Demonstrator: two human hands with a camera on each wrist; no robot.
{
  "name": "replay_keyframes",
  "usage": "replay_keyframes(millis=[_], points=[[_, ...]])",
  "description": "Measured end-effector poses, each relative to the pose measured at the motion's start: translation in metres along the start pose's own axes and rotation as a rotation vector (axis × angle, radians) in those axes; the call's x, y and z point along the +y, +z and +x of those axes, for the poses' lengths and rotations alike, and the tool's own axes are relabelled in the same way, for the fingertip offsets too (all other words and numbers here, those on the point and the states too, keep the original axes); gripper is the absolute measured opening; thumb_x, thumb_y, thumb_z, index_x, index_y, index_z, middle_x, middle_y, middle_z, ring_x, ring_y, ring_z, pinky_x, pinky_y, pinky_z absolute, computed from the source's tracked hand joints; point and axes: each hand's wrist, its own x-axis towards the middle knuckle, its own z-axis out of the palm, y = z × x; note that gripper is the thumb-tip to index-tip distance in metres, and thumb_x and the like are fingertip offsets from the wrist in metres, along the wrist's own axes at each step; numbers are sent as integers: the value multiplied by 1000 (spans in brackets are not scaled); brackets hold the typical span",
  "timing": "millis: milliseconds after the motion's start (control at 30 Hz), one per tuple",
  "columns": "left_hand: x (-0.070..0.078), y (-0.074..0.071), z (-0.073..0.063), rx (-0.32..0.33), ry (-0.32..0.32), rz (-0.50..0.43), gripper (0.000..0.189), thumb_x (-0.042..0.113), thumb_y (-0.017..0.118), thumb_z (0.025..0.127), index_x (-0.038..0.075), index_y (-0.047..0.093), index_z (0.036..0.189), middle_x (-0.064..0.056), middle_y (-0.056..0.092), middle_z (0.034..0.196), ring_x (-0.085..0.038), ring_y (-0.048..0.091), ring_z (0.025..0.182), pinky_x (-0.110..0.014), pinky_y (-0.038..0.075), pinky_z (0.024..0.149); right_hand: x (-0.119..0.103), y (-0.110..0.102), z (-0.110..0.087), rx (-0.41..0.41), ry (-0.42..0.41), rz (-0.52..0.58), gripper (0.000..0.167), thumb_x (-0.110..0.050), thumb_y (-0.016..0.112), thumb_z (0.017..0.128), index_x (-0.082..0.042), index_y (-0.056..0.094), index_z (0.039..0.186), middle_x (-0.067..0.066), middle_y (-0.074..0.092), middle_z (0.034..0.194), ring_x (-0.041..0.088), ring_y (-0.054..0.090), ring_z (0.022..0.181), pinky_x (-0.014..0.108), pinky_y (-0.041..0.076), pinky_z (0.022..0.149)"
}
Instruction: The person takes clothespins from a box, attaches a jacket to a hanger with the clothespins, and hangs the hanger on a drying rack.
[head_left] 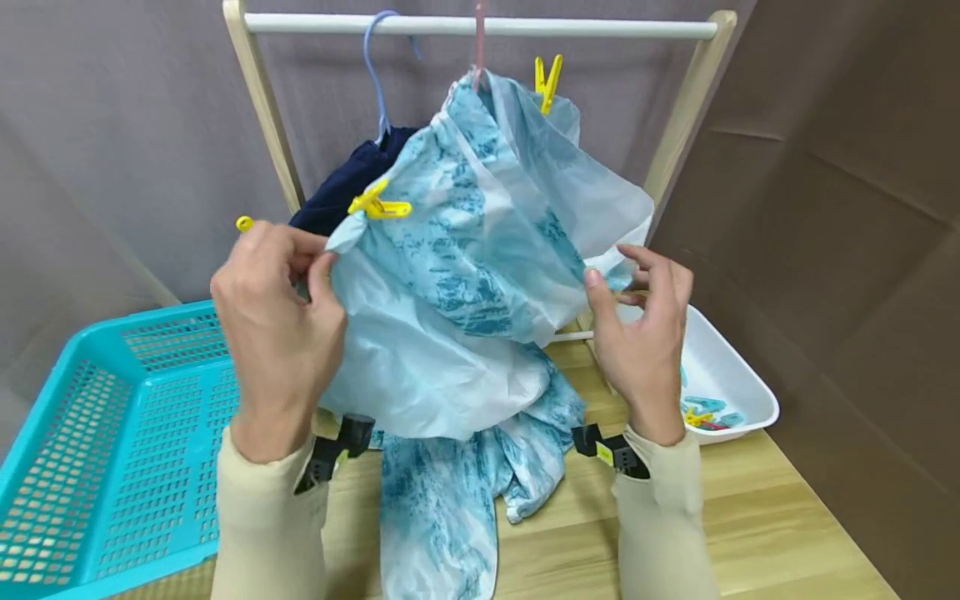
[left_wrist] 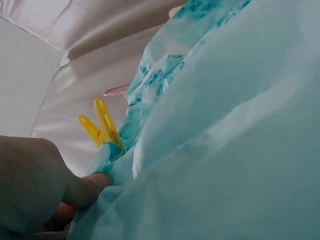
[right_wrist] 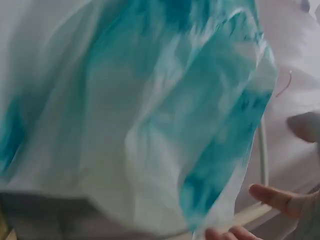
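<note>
A thin blue-and-white patterned garment (head_left: 465, 242) hangs from a pink hanger (head_left: 480, 37), its lower part draping onto the wooden table. My left hand (head_left: 281, 308) pinches its edge at the left, just below a yellow clothespin (head_left: 378, 202) clipped there. That clothespin (left_wrist: 104, 125) also shows in the left wrist view, close to the thumb. At the garment's right side is my right hand (head_left: 645, 325), thumb and fingers apart. In the right wrist view its fingers (right_wrist: 272, 195) are spread beside the cloth. A second yellow clothespin (head_left: 548, 83) grips the garment's upper right.
A wooden rack with a white rail (head_left: 600, 28) stands behind. Dark navy clothing (head_left: 345, 179) hangs on a blue hanger (head_left: 375, 75). To the left sits a turquoise basket (head_left: 161, 433). A white tray (head_left: 731, 367) on the right holds several clothespins (head_left: 705, 412).
</note>
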Motion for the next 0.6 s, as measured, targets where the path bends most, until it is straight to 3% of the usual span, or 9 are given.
replay_keyframes(millis=[133,200,333,467,600], points=[[-5,7,-2,1,-15,24,8,0,67,92,-4,71,87,-19,67,79,-35,61,72,-46,45,69,20,-10,0,-92,-1,-36,59,-38,65,98,-23,49,152,13,29,158,27,47,132,43,44,106],[-12,13,-4,-42,-46,48,7,2,69,92,-2,73,88,-17,67,80,-35,62,74,-49,46,70,26,-9,2,-180,38,-72,67,-45,63,98,-34,36,158,10,13,167,34,38,145,56,39,112],[-23,23,-23,-108,-123,77,8,8,72,93,1,75,88,-14,65,79,-34,62,77,-49,47,71,37,-2,2,-404,93,-184,78,-58,51,101,-44,6,162,8,-13,171,44,11,157,74,28,113],[-29,24,-40,-85,-167,50,11,13,73,94,3,77,92,-14,68,83,-32,63,79,-46,47,77,47,7,2,-602,89,-243,78,-64,37,103,-39,-6,163,6,-15,172,44,5,158,75,22,116],[-33,17,-53,-29,-187,26,12,12,70,96,4,79,98,-16,72,86,-33,60,77,-42,42,75,58,15,-5,-763,49,-246,85,-66,42,101,-34,-6,164,2,-6,173,36,4,160,68,18,121]])
